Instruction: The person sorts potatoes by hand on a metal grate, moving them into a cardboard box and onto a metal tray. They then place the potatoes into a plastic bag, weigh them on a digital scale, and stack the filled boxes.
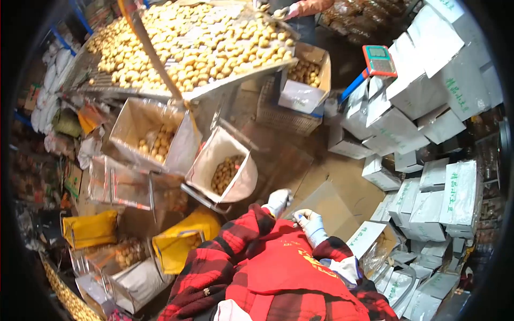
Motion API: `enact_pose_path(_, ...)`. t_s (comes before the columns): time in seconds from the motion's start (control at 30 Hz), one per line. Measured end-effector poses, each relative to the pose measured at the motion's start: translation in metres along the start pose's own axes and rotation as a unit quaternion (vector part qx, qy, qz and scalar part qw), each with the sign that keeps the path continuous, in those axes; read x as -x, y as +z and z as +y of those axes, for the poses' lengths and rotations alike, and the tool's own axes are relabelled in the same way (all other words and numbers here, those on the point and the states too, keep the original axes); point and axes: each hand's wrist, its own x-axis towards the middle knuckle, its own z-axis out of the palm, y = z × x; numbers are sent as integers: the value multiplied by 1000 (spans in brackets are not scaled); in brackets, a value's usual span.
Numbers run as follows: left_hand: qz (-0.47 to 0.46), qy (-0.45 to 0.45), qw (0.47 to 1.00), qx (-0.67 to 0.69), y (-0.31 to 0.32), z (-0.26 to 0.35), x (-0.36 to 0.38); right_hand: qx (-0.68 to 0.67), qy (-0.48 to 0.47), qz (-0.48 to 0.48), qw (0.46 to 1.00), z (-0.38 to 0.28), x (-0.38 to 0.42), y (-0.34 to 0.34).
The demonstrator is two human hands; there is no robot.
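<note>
My left hand (278, 202), in a white glove, is held out in front of the red apron (294, 257) with its fingers curled. My right hand (310, 223), also gloved, is close beside it, thumb and fingers drawn together. Whatever is in either hand is too small to make out. Beyond the hands lies a flat sheet of cardboard (329, 206) on the floor. Nearest my left hand is a white cloth sack (243, 174) on a metal frame, its mouth open, with potatoes (226, 174) inside.
A sorting table (214, 88) spread with potatoes stands at the back; a co-worker's gloved hand (286, 12) is at its edge. Potato boxes (182, 142) and yellow sacks (184, 243) stand left. White cartons (423, 206) pile up right, near a red-and-blue scale (379, 61).
</note>
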Motion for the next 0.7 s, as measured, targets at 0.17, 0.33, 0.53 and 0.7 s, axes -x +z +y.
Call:
enact_pose_path(0.17,-146,81,949,268,48,108,2,-110,59,-72,989,-44,-39,15)
enact_pose_path(0.33,-236,62,939,244,46,159,10,120,31,-76,989,-122,-58,33)
enact_pose_path(0.53,-186,225,954,-71,24,211,14,193,15,-253,948,-152,-121,41)
enact_pose_path(0.7,-360,386,774,-350,71,285,57,-147,222,-323,908,-106,-275,-14)
